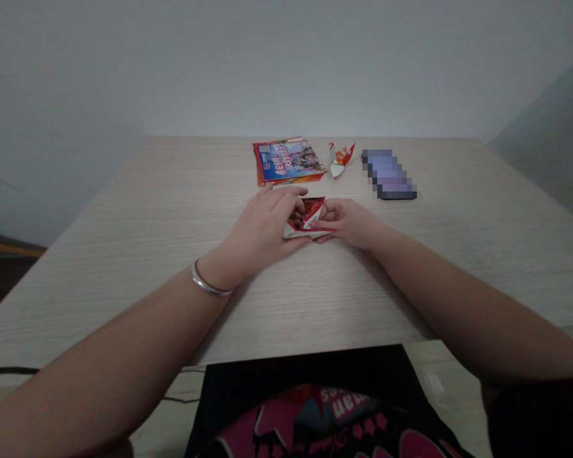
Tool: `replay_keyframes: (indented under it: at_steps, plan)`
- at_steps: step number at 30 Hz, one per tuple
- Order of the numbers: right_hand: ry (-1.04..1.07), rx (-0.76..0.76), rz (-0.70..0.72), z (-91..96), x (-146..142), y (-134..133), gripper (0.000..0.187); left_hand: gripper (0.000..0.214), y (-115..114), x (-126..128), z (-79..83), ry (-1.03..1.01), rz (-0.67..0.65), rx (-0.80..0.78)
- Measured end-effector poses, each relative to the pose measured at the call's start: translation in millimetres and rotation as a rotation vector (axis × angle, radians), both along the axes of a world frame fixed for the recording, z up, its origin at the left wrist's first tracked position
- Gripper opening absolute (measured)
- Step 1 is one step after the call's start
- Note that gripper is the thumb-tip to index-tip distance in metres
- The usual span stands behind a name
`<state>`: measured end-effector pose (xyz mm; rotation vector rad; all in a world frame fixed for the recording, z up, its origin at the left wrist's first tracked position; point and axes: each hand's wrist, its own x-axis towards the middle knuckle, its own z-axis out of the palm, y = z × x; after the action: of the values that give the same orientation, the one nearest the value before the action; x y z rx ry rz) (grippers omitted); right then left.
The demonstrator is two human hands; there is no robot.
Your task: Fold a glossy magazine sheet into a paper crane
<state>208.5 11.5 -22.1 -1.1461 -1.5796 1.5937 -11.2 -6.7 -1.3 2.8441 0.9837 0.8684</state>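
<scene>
A small folded piece of red and white printed paper (307,216) lies on the wooden table (172,216) between both hands. My left hand (262,230) curls over its left side, fingers pressed on it; a silver bangle sits on that wrist. My right hand (351,221) pinches the paper's right edge with closed fingers.
Behind the hands lies a stack of colourful printed sheets (286,161). A finished folded paper figure (340,159) stands to its right, then a dark flat phone-like object (389,174), blurred. A plain wall rises behind the table. A black cable (4,370) runs at the near left edge.
</scene>
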Motion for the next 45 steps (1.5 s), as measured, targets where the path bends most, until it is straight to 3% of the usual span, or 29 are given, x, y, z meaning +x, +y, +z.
replay_keyframes:
  at_steps: [3,6,17,21,25,36,45]
  plan:
    - [0.001,0.046,0.001,-2.0,-2.3,-0.8,0.025,0.078,-1.2,2.0,-0.5,0.035,0.068,-0.014]
    - [0.003,0.130,-0.015,-4.3,-3.8,-2.0,0.024,0.093,-2.4,2.9,-0.7,0.097,0.125,-0.010]
    - [0.053,0.332,-0.135,-0.9,-5.9,-7.0,0.028,0.084,-9.4,4.5,8.6,0.165,0.287,0.005]
    - [-0.009,0.488,-0.126,0.8,-6.7,-9.6,0.021,0.095,-8.5,5.0,5.9,0.150,0.293,0.009]
    - [-0.037,0.523,-0.128,-0.6,-6.5,-11.4,0.020,0.111,-5.1,3.2,1.4,0.092,0.244,0.003]
    - [-0.006,0.511,-0.131,6.2,-5.9,-17.7,0.017,0.067,-7.4,5.9,6.5,0.007,0.272,-0.031]
    - [0.038,0.496,-0.093,5.5,-4.4,-19.5,0.024,0.071,-0.2,2.4,5.6,-0.058,0.279,-0.080]
